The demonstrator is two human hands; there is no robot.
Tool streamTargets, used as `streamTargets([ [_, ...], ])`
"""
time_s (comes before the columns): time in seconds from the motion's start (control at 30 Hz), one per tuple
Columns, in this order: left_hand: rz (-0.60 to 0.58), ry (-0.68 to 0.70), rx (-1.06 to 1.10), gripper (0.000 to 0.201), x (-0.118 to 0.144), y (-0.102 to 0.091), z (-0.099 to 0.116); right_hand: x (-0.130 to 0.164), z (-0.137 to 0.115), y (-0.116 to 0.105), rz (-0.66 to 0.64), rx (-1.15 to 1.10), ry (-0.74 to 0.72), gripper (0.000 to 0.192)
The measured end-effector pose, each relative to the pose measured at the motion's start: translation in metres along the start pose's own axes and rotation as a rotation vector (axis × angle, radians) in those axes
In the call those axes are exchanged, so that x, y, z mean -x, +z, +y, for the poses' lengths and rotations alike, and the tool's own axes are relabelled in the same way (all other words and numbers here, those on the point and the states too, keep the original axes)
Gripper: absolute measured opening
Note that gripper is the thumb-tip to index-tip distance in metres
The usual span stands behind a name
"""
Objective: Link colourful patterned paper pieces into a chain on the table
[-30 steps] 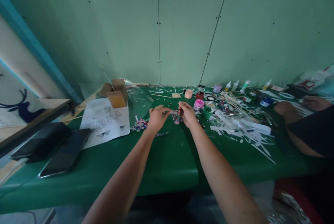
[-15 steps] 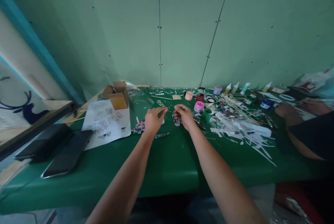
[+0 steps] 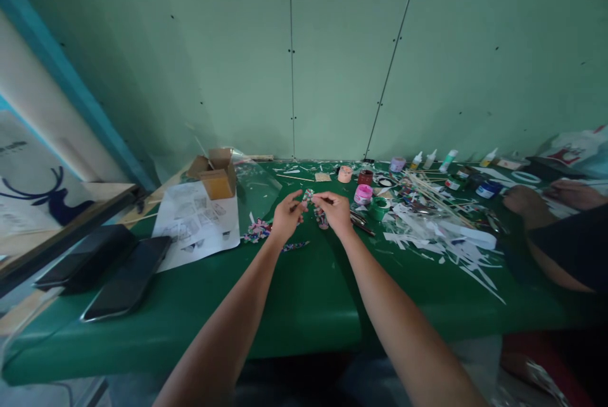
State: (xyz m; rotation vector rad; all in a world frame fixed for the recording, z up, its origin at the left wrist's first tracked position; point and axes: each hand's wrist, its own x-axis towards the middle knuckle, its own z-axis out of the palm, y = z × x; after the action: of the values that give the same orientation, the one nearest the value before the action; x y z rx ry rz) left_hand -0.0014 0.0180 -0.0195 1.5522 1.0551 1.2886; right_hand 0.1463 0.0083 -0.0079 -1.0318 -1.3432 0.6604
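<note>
A small patterned piece [image 3: 308,194], pink, white and dark, is held up between my hands above the green table. My left hand [image 3: 285,216] has its thumb and forefinger at the piece's left side. At its right side, the fingertips of my right hand [image 3: 335,209] pinch it. Its exact kind is too small to make out. Beside my left hand lies a cluster of pink and blue patterned cut pieces [image 3: 257,230], with a narrow patterned strip [image 3: 295,245] below. Another patterned piece [image 3: 323,222] rests under my right hand, partly hidden.
Paint jars [image 3: 363,194], glue bottles [image 3: 430,159], thin sticks [image 3: 441,199] and white paper scraps [image 3: 427,239] spread to the right. Leftward are a printed sheet [image 3: 197,220], a cardboard box [image 3: 218,179] and a dark phone-like slab [image 3: 127,277]. Another person's hands [image 3: 522,199] are at far right.
My hands have drawn closer together, and the right fingers now meet the patterned piece at the left hand. The left fingers have shifted slightly right.
</note>
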Motion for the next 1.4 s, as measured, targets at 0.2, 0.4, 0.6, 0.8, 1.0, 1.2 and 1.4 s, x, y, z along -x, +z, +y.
streamTargets([
  [0.2,-0.040,-0.012,0.073,0.020,0.0021,0.0032,-0.0038,0.0011,0.0008,0.0013,-0.041,0.030,-0.035,0.017],
  [0.4,-0.107,0.018,0.118,0.019,0.0032,0.0063,-0.0032,0.0022,0.0006,0.0037,-0.069,0.044,-0.056,0.016],
  [0.6,-0.045,-0.029,0.102,0.021,0.0010,0.0061,-0.0077,0.0009,0.0036,0.0035,-0.023,0.146,-0.132,0.019],
  [0.8,-0.045,0.003,0.046,0.020,0.0011,0.0051,-0.0048,0.0040,0.0088,0.0077,-0.080,0.178,-0.163,0.023],
  [1.0,-0.064,-0.021,0.152,0.025,0.0019,0.0055,-0.0007,0.0038,0.0049,0.0056,-0.105,0.183,-0.184,0.020],
  [1.2,-0.087,-0.038,0.247,0.025,0.0010,0.0049,0.0011,0.0037,0.0018,0.0039,-0.094,0.130,-0.197,0.019],
  [1.4,-0.135,-0.024,0.289,0.028,0.0011,0.0041,0.0019,0.0036,0.0020,0.0031,-0.068,0.131,-0.205,0.018],
])
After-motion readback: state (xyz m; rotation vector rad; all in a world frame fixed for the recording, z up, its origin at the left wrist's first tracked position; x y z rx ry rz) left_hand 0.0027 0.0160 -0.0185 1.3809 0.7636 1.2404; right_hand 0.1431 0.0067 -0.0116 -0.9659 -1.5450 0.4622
